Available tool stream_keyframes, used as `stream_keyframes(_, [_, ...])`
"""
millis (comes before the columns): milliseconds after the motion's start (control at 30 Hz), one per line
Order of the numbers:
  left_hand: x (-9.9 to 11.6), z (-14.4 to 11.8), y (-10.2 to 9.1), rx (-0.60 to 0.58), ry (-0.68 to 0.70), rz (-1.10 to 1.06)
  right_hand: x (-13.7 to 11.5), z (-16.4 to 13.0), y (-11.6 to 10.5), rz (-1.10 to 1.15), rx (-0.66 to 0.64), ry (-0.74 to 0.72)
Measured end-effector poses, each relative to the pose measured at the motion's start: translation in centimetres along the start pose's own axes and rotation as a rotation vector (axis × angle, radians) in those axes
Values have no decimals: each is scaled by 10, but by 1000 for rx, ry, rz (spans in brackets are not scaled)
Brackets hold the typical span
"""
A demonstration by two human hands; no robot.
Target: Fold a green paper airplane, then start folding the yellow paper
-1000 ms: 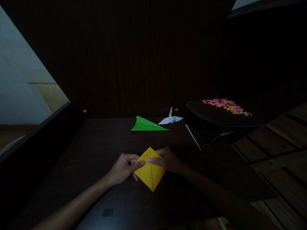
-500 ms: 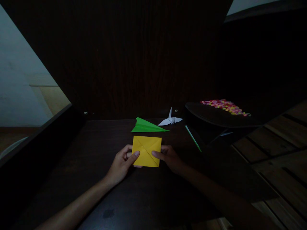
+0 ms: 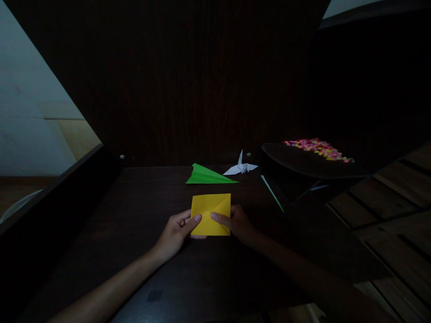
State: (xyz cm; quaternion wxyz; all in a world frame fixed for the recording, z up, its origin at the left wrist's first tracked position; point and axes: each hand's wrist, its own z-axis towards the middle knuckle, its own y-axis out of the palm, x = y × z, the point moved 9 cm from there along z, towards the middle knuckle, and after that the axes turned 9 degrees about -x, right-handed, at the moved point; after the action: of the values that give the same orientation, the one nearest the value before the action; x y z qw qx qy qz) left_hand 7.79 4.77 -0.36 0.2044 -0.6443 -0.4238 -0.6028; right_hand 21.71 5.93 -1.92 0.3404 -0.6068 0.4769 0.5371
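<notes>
A folded yellow paper square [image 3: 211, 211] with diagonal creases is held just above the dark wooden table [image 3: 141, 211]. My left hand [image 3: 177, 231] pinches its lower left edge, thumb on top. On the lower right edge my right hand [image 3: 239, 222] does the same, its thumb reaching toward the middle of the paper. Both thumbs nearly meet on the sheet.
A green paper plane [image 3: 207, 176] and a white paper crane [image 3: 240, 167] lie at the table's far side. A thin green-white stick [image 3: 272, 194] lies to the right. A dark tray [image 3: 303, 163] holds several small colourful pieces [image 3: 318, 148]. A dark wall stands behind.
The yellow paper turned from a diamond pointing toward me to a square facing me, then shifted slightly right and down. Both hands kept hold of it throughout.
</notes>
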Motion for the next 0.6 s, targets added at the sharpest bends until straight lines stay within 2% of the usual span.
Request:
stream_keyframes(333, [-12, 4, 5, -98, -47, -126, -4, -1, 5, 45, -18, -22])
stream_keyframes(600, [-14, 3, 4, -51, -72, -88, -1, -1, 7, 32, -41, -18])
